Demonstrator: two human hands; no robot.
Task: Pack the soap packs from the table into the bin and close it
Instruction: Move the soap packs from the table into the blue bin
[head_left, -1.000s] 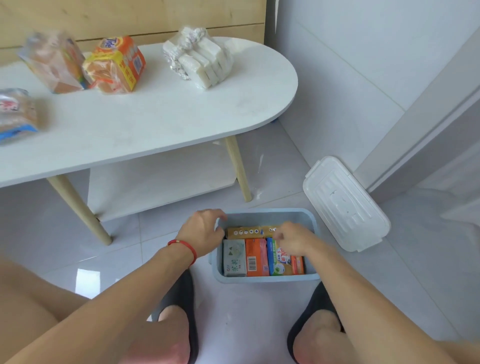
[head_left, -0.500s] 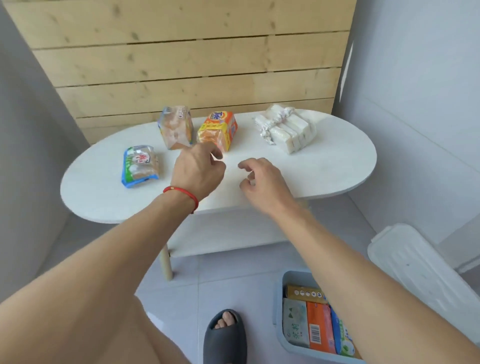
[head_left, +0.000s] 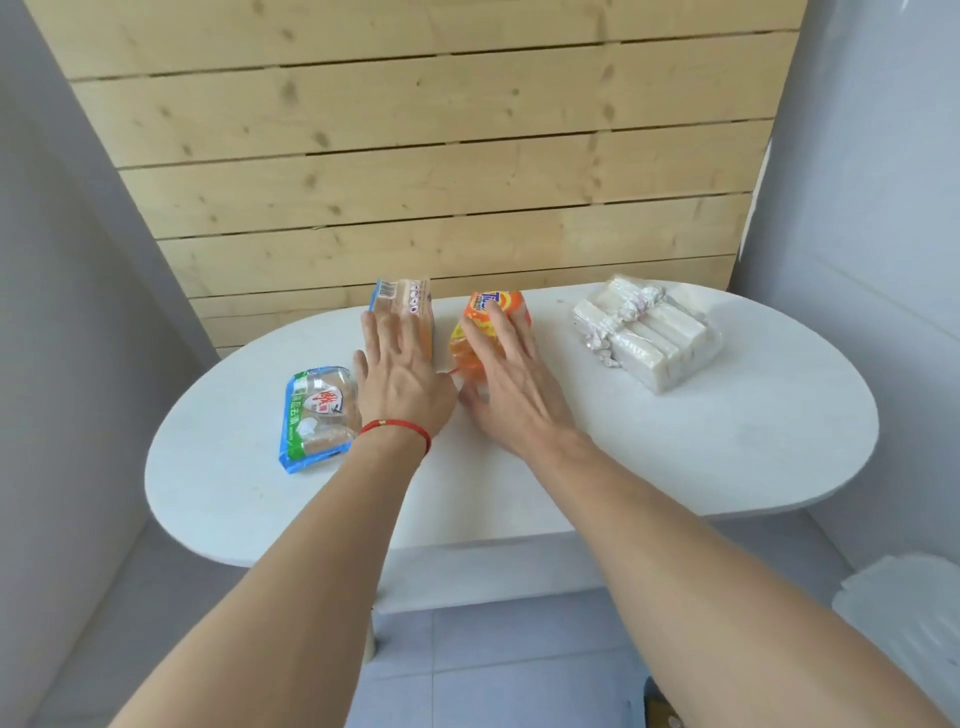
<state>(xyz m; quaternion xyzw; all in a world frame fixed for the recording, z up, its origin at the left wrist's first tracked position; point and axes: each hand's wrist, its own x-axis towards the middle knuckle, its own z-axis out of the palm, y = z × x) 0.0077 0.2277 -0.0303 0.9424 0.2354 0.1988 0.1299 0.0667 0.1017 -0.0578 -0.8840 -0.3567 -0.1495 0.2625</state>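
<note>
Several soap packs lie on the white oval table (head_left: 675, 467). My left hand (head_left: 397, 374) lies flat on a clear pack of peach bars (head_left: 402, 301), fingers spread over its top. My right hand (head_left: 506, 379) rests on the orange pack (head_left: 498, 304), fingers over it and thumb at its near side. Neither pack is lifted. A blue-green pack (head_left: 317, 410) lies left of my left wrist. A clear-wrapped bundle of white bars (head_left: 649, 332) sits at the right. Only a sliver of the bin (head_left: 649, 699) shows at the bottom edge.
The white bin lid (head_left: 904, 597) lies on the floor at the lower right. A wooden plank wall stands right behind the table, with grey walls on both sides. A lower shelf sits under the tabletop.
My view rose from the bin to the table. Both hands left the bin, reached forward and now lie on the clear pack and the orange pack.
</note>
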